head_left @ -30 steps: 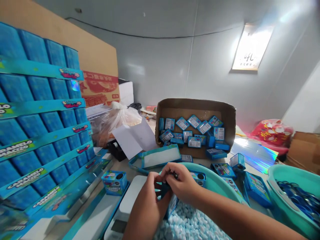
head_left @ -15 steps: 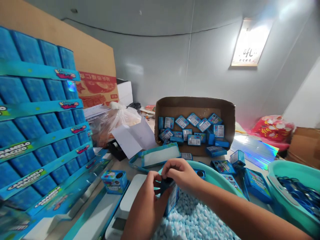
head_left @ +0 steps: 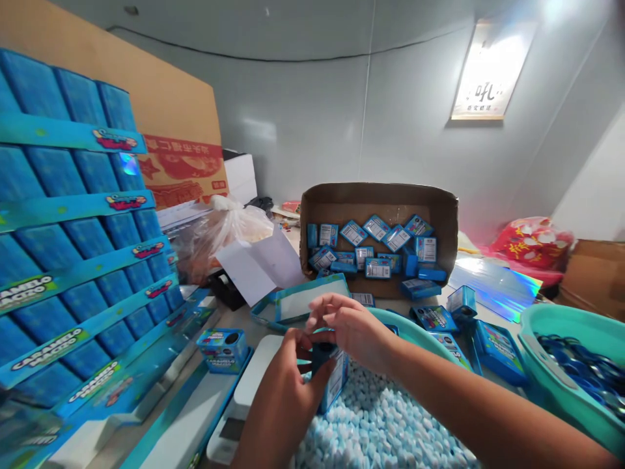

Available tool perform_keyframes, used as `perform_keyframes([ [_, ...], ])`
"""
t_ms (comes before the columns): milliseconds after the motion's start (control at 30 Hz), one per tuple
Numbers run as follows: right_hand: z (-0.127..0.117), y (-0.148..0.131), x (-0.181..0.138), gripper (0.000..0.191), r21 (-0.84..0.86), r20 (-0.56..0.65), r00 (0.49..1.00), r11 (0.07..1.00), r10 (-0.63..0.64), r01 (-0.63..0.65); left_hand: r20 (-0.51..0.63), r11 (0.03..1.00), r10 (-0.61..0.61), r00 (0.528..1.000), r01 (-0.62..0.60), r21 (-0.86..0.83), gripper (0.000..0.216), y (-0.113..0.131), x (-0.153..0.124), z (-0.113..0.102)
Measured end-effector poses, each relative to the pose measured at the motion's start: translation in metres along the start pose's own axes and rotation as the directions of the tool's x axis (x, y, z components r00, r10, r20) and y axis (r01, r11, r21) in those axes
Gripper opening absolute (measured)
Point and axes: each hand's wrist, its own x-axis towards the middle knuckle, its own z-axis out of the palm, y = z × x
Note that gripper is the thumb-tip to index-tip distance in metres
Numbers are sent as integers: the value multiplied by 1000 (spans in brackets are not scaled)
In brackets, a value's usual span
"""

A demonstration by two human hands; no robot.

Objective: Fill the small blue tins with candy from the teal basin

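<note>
My left hand (head_left: 288, 391) grips a small blue candy box (head_left: 333, 379) held upright over a teal basin (head_left: 415, 329) full of pale blue and white candies (head_left: 385, 423). My right hand (head_left: 354, 329) hovers over the top of the box, fingers curled and pinching at its open end. What the fingertips hold is too small to make out. A second small blue box (head_left: 223, 350) stands on the table to the left of my hands.
A tall stack of blue display cartons (head_left: 73, 260) fills the left. A brown cardboard box (head_left: 378, 202) with several small blue boxes lies on its side behind. A white scale (head_left: 244, 404) sits under my left wrist. Another teal basin (head_left: 571, 365) holds dark blue lids at right.
The view has tipped down slightly. My right hand has lifted a little off the box top, and its fingers have loosened. The left hand keeps the box in place.
</note>
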Motion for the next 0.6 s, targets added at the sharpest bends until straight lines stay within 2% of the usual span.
perform_keyframes([
  [100,-4,-3,2,29,-160,-102,994,987,-30,14,46,998,-21,999,18,59,27,0,-1,0],
  [133,-6,-5,2,26,-291,-150,987,956,-63,17,53,998,-36,998,33,50,25,-1,-1,0],
  [167,-9,-7,2,23,-459,-184,977,888,-105,9,49,998,-47,998,45,35,26,-1,-2,0],
  [233,-13,-12,0,13,-783,-187,966,620,-177,-38,11,998,-56,998,56,12,33,-2,-3,0],
  [300,-14,-15,-3,8,-947,-144,969,312,-201,-77,-13,999,-35,999,35,12,38,-2,-3,-1],
  [367,-14,-16,-7,9,-987,-125,970,126,-207,-100,2,1000,7,1000,-7,28,34,-2,-3,-2],
  [467,-13,-15,-10,14,-995,-101,965,-2,-240,-104,20,998,43,999,-44,45,26,0,-4,-4],
  [600,-15,-18,-8,25,-969,-123,967,-182,-223,-165,-29,996,51,998,-49,68,23,1,-6,-3],
])
